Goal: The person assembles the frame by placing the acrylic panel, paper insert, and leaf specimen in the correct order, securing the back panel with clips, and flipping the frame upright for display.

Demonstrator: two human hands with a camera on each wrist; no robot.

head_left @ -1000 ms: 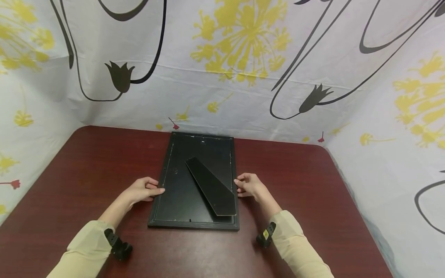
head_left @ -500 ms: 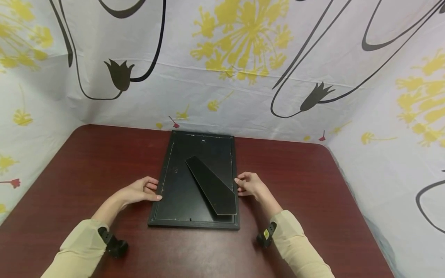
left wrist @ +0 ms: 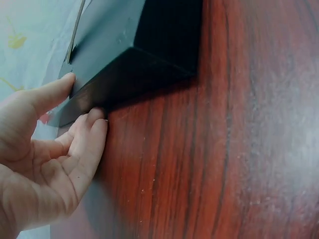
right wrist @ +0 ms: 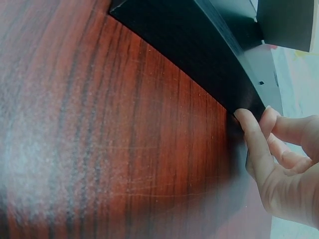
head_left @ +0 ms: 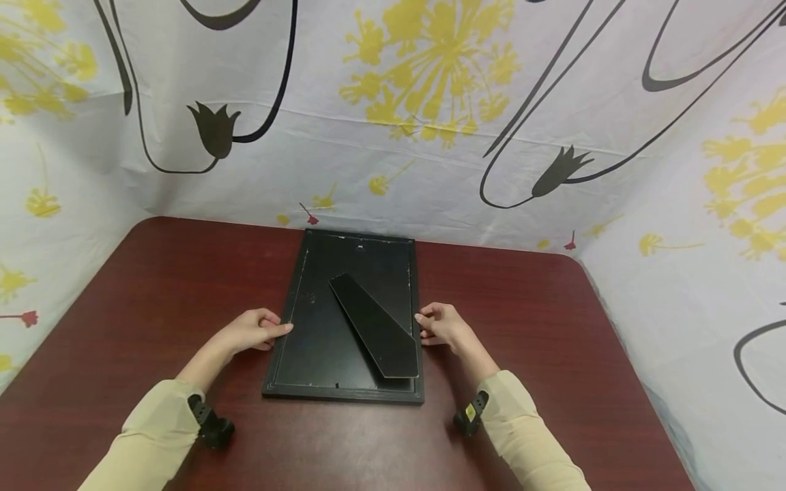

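Observation:
A black picture frame [head_left: 319, 341] lies with its back up on the table, and its easel-leg stand [head_left: 377, 331] slants across the backing. At the frame's left edge, my left hand [head_left: 250, 331] has its thumb on the top of the rim and its fingers curled against the side. My right hand [head_left: 443, 324] pinches the opposite edge, close to the stand's wide end. In the left wrist view, the left fingertips [left wrist: 97, 115] meet the frame low, near the tabletop. The right wrist view has the right index fingertip [right wrist: 241, 114] against the frame's side. The frame's front is hidden.
The reddish-brown wooden table [head_left: 184, 273] has rounded far corners. A white patterned cloth [head_left: 393, 184] with yellow flowers hangs behind it and at both sides, close to the frame's far edge. Black wrist cameras [head_left: 211, 424] are strapped over the sleeves.
The left hand slid a little toward me along the frame's edge, then back up to slightly farther away than before. The right hand and the frame stay practically still.

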